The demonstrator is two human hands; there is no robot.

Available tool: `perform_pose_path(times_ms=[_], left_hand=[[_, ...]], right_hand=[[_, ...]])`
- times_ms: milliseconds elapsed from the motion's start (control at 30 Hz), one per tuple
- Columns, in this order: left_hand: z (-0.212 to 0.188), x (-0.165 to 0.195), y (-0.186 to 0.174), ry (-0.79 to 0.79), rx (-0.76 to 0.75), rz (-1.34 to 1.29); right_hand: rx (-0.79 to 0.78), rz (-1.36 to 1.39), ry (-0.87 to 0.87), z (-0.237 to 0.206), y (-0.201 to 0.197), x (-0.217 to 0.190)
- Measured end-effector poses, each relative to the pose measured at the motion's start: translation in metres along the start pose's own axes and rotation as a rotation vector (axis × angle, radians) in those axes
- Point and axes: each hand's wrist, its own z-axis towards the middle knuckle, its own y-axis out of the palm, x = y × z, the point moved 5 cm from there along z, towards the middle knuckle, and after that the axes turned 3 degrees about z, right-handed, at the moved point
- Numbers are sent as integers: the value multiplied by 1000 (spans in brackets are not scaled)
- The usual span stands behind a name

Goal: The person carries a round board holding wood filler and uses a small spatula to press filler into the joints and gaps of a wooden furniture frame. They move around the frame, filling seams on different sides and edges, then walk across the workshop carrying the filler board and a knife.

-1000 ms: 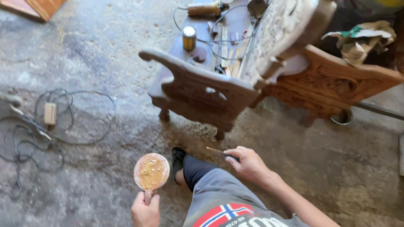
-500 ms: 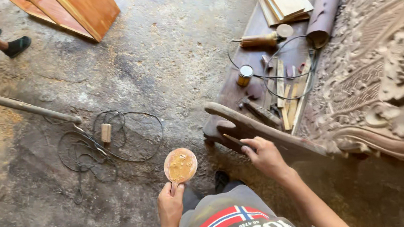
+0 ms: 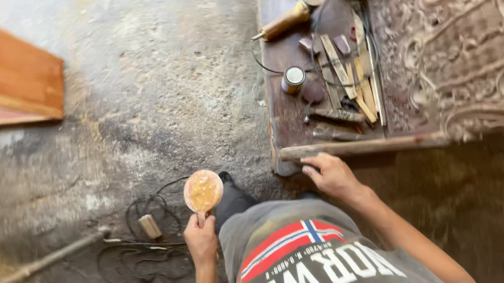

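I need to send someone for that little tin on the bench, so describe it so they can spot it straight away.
Start at the dark wooden bench beside the big carved panel. Near its left edge, ahead of the right hand, stands a small round tin. It is the only upright cylinder with a pale lid; the chisels and wood strips beside it lie flat.

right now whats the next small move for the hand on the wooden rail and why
Probably a short reach forward: the right hand rests on the rail, with the chisels just beyond it, while the left hand holds the round mallet upright.
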Motion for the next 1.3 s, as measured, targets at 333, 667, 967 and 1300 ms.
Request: perform_pose_path(times_ms=[333, 667, 967, 1300], left_hand=[[173, 144, -132, 139, -225, 267], [226, 226, -75, 348, -429, 179], [313, 248, -39, 278, -255, 417], [490, 293, 17, -103, -335, -288]], right_hand=[[216, 54, 247, 57, 18, -146], [329, 72, 340, 97, 37, -164], [415, 61, 353, 198, 24, -92], [237, -23, 359, 466, -40, -70]])
